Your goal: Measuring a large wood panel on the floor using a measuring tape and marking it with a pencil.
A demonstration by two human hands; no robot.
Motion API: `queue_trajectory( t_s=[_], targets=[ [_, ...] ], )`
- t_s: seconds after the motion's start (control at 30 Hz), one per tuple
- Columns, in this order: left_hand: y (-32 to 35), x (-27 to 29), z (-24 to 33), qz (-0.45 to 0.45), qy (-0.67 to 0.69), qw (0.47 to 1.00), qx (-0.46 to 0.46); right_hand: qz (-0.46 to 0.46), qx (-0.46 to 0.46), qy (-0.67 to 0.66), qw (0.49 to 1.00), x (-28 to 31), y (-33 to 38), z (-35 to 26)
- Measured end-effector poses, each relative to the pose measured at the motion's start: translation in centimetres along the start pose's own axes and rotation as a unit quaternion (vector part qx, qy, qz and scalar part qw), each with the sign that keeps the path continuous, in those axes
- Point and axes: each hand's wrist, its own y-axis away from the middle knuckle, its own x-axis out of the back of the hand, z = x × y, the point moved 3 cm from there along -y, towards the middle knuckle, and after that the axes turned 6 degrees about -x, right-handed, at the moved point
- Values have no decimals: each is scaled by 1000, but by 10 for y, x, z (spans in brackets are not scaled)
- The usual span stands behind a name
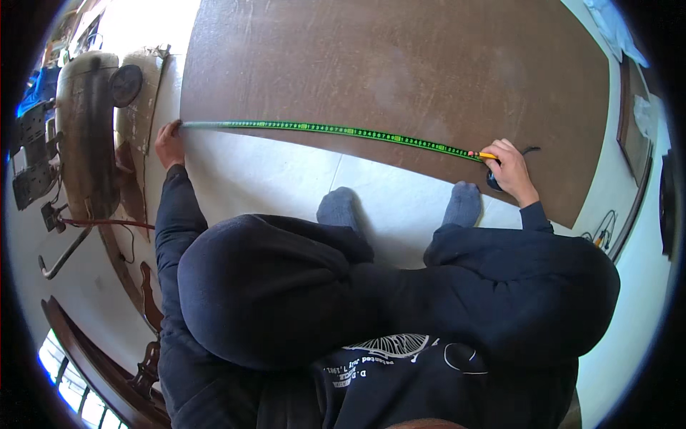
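A green tape measure with black markings is pulled out across a large brown board, near the board's front edge. At the board's left edge my left hand is closed on the end of the tape. My right hand is closed at the right, over the tape's dark case, which is partly hidden under the palm. Between the same fingers is a yellow pencil, lying over the tape with its reddish end pointing left. A dark strap sticks out past the knuckles.
My socked feet stand on pale floor tiles before the board. To the left is a worn cylindrical tank with a wheel, beside a reddish hose. Cables lie at the right. Dark carved wooden furniture stands lower left.
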Motion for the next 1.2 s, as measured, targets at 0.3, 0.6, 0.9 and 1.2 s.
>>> queue_trajectory(
  t_s=[0.3,0.6,0.9,1.2],
  targets=[
    [18,-27,2,-12,-8,999,48,-39,-25,20,999,12,-1,-7],
    [8,-20,42,76,177,968,160,-52,-97,6,994,9,-13,10],
    [-33,-22,102,191,-61,975,100,-50,-168,62,983,12,-21,5],
    [99,-39,482,-276,295,781,-476,-86,-187,67,976,8,-27,7]
  ],
)
